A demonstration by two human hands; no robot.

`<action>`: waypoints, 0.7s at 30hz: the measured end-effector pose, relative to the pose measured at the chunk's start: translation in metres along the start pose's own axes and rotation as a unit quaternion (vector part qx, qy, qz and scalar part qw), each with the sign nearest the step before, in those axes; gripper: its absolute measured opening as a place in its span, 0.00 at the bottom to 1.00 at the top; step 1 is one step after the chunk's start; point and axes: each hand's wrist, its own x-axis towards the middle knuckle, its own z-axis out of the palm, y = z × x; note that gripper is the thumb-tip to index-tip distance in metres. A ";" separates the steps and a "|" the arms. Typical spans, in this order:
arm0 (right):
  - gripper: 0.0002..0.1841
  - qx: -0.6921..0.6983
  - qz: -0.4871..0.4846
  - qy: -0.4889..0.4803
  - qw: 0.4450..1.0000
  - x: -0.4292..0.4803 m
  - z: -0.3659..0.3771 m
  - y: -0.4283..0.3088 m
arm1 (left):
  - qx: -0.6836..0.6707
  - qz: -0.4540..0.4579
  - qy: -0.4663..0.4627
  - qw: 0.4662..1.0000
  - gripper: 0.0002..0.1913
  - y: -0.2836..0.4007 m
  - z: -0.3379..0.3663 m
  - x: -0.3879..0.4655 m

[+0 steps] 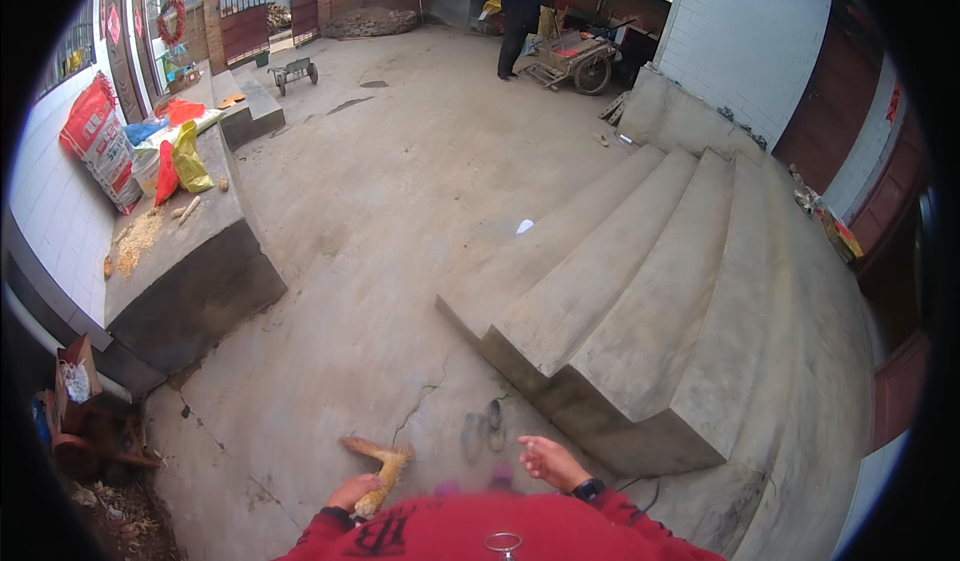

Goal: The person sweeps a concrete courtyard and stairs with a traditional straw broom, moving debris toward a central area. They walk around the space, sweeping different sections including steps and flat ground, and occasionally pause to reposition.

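Observation:
My left hand (354, 492), low in the picture, is closed around a bent, straw-coloured bundle of fibres (390, 462) that looks like a short hand broom. Its reddish-brown end points away to the left, and my sleeve and body hide part of its near end. My right hand (553, 462) is held out over the concrete with fingers slightly apart and nothing in it. A dark watch (589, 490) is on that wrist. Just beyond my right hand, a pair of dark shoes (484, 432) rests on the ground beside the concrete steps (637, 381).
Corn kernels (139, 242), cobs (189, 210) and sacks (97, 141) lie on a raised concrete ledge (225, 261) at left. A wooden cart (577, 58) and a person (519, 25) stand far back. A wheelbarrow (294, 72) stands near the gate (244, 25).

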 end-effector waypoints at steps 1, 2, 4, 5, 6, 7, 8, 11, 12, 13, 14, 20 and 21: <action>0.16 0.001 -0.001 0.000 1.000 0.000 0.001 0.002 | 0.021 0.002 -0.003 1.000 0.12 -0.001 -0.003 0.003; 0.16 0.002 -0.001 0.000 1.000 0.000 0.003 0.003 | 0.041 0.007 -0.002 0.999 0.12 -0.003 -0.005 0.006; 0.16 0.003 -0.002 0.004 1.000 0.001 0.004 0.006 | 0.039 -0.012 -0.001 0.999 0.11 -0.009 -0.010 0.011; 0.16 0.007 -0.008 -0.006 1.000 0.002 0.005 0.007 | 0.035 -0.010 -0.004 0.999 0.12 -0.011 -0.013 0.013; 0.16 0.000 -0.003 0.002 1.000 0.003 0.006 0.007 | 0.031 -0.008 -0.006 0.999 0.12 -0.014 -0.016 0.015; 0.16 -0.002 -0.002 0.000 1.000 0.004 0.007 0.008 | 0.026 -0.003 -0.006 1.000 0.12 -0.016 -0.018 0.017; 0.16 0.000 0.001 -0.004 1.000 0.005 0.008 0.007 | 0.024 0.003 -0.010 1.000 0.12 -0.018 -0.019 0.018; 0.16 -0.026 0.004 0.006 1.000 0.010 0.013 0.004 | 0.000 0.019 -0.010 1.000 0.10 -0.020 -0.022 0.017; 0.16 -0.029 -0.006 -0.016 0.999 0.011 0.016 0.002 | -0.021 0.014 -0.007 1.000 0.10 -0.020 -0.021 0.015; 0.16 -0.034 -0.005 -0.020 0.999 0.014 0.019 0.000 | -0.043 0.008 -0.010 0.999 0.09 -0.019 -0.020 0.013; 0.16 -0.037 0.003 -0.023 0.999 0.015 0.021 -0.001 | -0.023 0.014 -0.006 1.000 0.10 -0.017 -0.019 0.011; 0.16 -0.022 0.027 -0.038 0.999 0.025 0.012 -0.008 | -0.070 -0.070 0.010 0.995 0.10 0.001 0.000 -0.008; 0.16 -0.015 0.023 -0.046 0.999 0.027 0.006 -0.009 | -0.054 -0.065 0.018 0.996 0.10 0.004 0.005 -0.012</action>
